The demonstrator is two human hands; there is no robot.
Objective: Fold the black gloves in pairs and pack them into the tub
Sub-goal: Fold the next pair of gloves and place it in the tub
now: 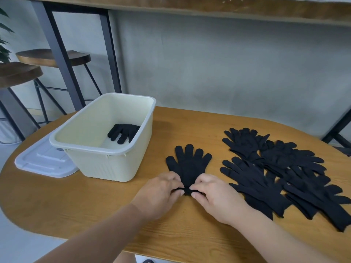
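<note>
Pinching the cuff end of a black pair of gloves [189, 166], both hands sit close together at the near side of the wooden table [106, 209]. From the head camera, the left hand [159, 193] has its fingertips curled in onto the left corner of the cuff, and the right hand [212, 194] does the same on the right corner, thumbs and forefingers nipping the fabric between them. Whether one glove or two stacked ones lie there I cannot tell for sure, though it looks like a stacked pair.

What matters for the fold is how that pair lies: its long axis runs straight away from the person, cuff at the fingertips, glove fingers fanned out at the far end, pointing toward the wall. So a fold would, I judge, carry the cuff forward over the glove fingers. Both hands are equally near it; neither has the advantage.

The cream tub [133, 149] stands just to the left of the pair, nearer the left hand, and one folded bundle [124, 132] already lies on its floor at the right end. A pale lid [41, 160] lies flat beside the tub on its left, partly under it.

Off to the right, near the right wrist, a loose heap of gloves [281, 171] overlaps itself, still waiting, so the job is early.
</note>
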